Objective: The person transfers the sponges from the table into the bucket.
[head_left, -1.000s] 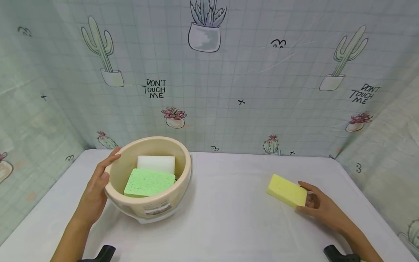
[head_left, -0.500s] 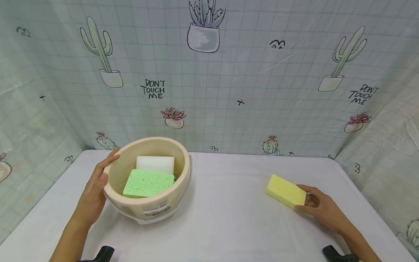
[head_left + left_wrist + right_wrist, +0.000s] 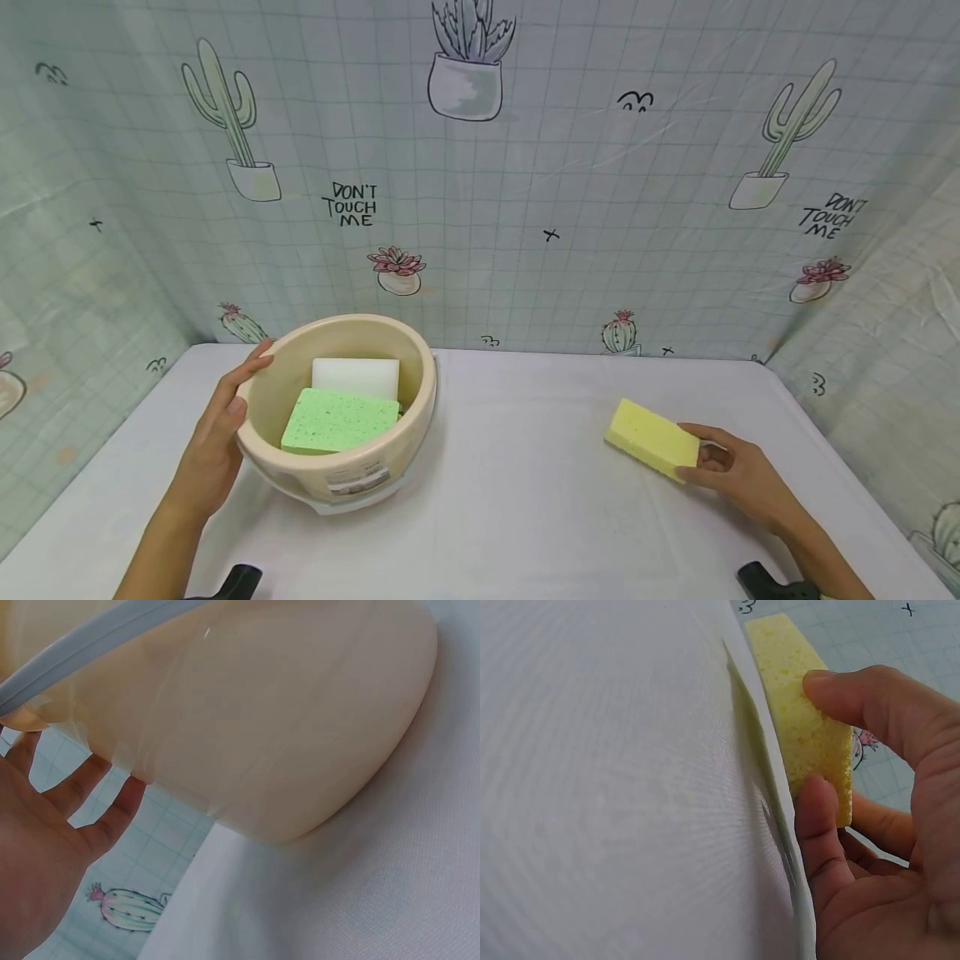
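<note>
In the head view my left hand (image 3: 213, 437) holds the left side of a cream bucket (image 3: 412, 450). Its thumb lies near the rim, and in the left wrist view several fingertips touch the bucket's outer wall (image 3: 285, 712). Inside the bucket are a green sponge (image 3: 341, 419) and a white block (image 3: 360, 375) behind it. On the right, a yellow sponge (image 3: 651, 437) lies slantwise, low at the white table (image 3: 517, 500). My right hand (image 3: 746, 479) pinches its near right end between thumb and fingers, as the right wrist view also shows.
The bucket has a pale grey handle (image 3: 97, 645) hanging down along its outside. A patterned cloth with cactus prints (image 3: 487, 208) rises behind the table and along both sides. White tabletop lies between the bucket and the yellow sponge.
The yellow sponge and my right hand have shifted very slightly left. My left hand and the bucket look nearly unchanged.
</note>
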A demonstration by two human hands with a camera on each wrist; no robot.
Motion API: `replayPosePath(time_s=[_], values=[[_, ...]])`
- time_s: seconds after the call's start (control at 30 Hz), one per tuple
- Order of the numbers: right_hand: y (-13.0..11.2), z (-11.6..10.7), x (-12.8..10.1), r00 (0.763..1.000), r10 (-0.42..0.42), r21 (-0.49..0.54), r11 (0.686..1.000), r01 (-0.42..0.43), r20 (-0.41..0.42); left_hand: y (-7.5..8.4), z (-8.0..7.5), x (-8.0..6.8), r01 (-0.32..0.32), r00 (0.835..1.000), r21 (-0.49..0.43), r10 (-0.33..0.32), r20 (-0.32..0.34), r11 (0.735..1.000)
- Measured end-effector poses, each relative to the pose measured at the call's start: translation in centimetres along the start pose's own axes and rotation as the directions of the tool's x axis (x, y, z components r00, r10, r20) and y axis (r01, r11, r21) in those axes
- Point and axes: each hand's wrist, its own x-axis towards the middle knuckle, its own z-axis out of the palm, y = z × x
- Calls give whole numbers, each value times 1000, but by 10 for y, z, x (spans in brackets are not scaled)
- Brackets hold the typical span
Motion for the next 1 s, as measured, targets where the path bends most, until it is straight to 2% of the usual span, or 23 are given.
replayPosePath(time_s=[0.23, 0.47, 0.67, 1.0], values=[[-4, -1, -1, 1000, 29, 16, 999, -29, 6, 0, 1, 0, 6, 1000, 4, -6, -2, 1000], [-9, 1, -1, 1000, 5, 92, 996, -6, 12, 1, 0, 0, -1, 1000, 2, 1, 1, 1000], [-14, 3, -3, 1000, 2, 101, 995, -2, 4, 0, 1, 0, -5, 1000, -8, 5, -6, 1000], [-27, 5, -4, 996, -87, 150, 985, 84, 11, -1, -1, -1, -13, 1000, 6, 13, -5, 1000]])
